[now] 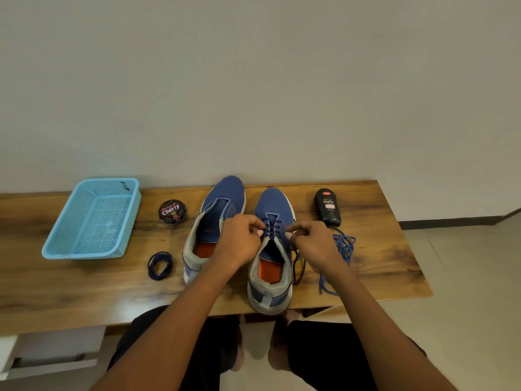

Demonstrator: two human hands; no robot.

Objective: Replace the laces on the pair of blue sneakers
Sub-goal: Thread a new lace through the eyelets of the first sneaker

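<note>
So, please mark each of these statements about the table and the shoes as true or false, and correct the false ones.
1. Both hands work at the laces of the right sneaker. True: the left hand and right hand pinch the dark lace.
2. The left sneaker is fully laced. False: no lace shows in it.
3. The blue basket holds the polish tin. False: the tin stands on the table beside it.
4. A coiled dark lace lies left of the sneakers. True.
5. The polish bottle lies right of the sneakers. True.
</note>
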